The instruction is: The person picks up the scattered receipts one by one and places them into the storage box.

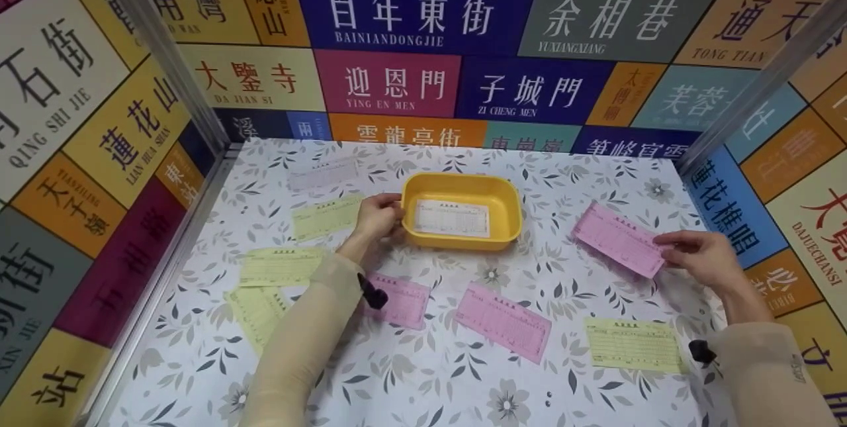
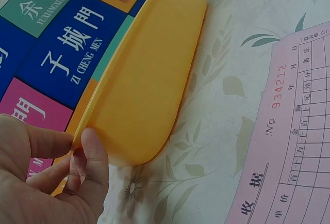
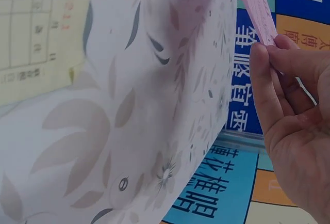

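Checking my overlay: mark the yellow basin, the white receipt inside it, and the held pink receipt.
Yellow basin (image 2: 152,72): left wrist view, outer wall.
White receipt (image 1: 452,219): head view, middle of its face.
Held pink receipt (image 1: 619,239): head view, middle of its face.

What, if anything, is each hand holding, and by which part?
The left hand pinches the yellow basin by its left rim; the right hand pinches a pink slip by its right end.

Sign-covered walls (image 1: 493,46), floral-patterned table (image 1: 384,387)
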Motion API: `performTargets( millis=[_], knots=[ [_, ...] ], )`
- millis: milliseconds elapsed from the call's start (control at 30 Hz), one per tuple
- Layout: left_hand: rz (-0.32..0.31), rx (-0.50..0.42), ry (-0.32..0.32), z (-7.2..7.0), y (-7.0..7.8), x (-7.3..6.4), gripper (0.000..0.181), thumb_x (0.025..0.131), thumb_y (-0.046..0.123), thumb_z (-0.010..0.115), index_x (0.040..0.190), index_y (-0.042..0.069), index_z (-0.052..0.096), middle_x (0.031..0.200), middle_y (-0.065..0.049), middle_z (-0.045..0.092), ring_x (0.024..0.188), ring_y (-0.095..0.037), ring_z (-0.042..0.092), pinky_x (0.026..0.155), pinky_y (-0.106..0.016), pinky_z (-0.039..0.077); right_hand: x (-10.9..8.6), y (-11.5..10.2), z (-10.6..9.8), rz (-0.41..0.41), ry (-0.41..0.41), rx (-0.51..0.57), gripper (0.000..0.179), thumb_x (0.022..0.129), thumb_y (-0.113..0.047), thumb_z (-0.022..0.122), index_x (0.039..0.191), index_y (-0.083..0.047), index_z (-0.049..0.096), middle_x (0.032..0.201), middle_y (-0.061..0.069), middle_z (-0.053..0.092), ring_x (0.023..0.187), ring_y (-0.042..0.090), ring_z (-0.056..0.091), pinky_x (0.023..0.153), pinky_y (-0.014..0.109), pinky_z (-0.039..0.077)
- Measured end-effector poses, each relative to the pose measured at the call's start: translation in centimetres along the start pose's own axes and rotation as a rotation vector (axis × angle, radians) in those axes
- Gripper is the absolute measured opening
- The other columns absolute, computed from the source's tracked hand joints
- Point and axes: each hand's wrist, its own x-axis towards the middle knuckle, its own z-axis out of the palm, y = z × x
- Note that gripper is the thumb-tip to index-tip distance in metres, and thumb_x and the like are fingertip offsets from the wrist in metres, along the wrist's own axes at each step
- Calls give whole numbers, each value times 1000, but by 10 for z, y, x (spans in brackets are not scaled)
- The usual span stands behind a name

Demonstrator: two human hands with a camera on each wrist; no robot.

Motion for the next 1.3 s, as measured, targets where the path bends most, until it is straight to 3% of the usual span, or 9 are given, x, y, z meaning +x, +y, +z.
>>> performTargets(
  millis=[200,433,867,1167,1300],
  knots=[
    [-38,25,19,1,2,0,51,96,-4,61,145,8,71,121,-7,70,92,-16,68,99,-45,63,6,-15,5,-43,-2,23,42,104,2,72,143,14,66,107,-31,76,93,-1,78,83,23,68],
    [-42,23,17,2,3,-1,51,97,-4,62,145,9,71,126,-10,72,94,-16,68,102,-47,63,15,-31,15,-164,-11,84,37,102,9,71,137,22,66,107,-26,79,91,1,79,79,25,69],
    [-59,-2,5,2,4,-2,50,98,-3,61,146,9,70,124,-9,71,88,-16,67,94,-43,61,35,-67,41,-268,-70,112,32,101,10,72,131,22,70,107,-24,80,92,-1,78,75,22,68],
    [-54,5,8,1,4,-2,48,98,-1,62,144,9,70,124,-10,73,87,-17,69,96,-44,63,52,-93,65,-275,-120,109,32,100,7,75,130,18,73,107,-19,80,96,-1,76,76,25,69],
    [-60,-2,6,1,4,-3,48,98,-2,62,144,9,70,127,-11,74,88,-17,69,93,-42,62,61,-106,75,-273,-139,84,31,98,6,76,128,13,77,107,-11,81,92,3,73,75,23,68]
  ],
)
